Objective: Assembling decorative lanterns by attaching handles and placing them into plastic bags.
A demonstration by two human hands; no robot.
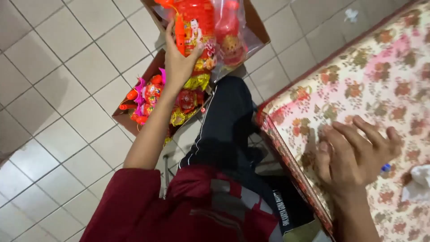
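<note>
A seated person's left hand [179, 60] closes around a clear plastic packet [204, 31] of red and orange toys at twelve o'clock, above an open cardboard box [152, 67] of similar bright items on the tiled floor [58, 89]. The right hand [354, 152], at four o'clock, rests fingers spread on a floral mattress [380, 76], beside a small blue object [386, 168].

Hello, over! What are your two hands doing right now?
Left hand gripping clear plastic bag of red toys above brown cardboard box. Right hand flat on floral-patterned mattress, fingers spread. Nothing in the way.
</note>
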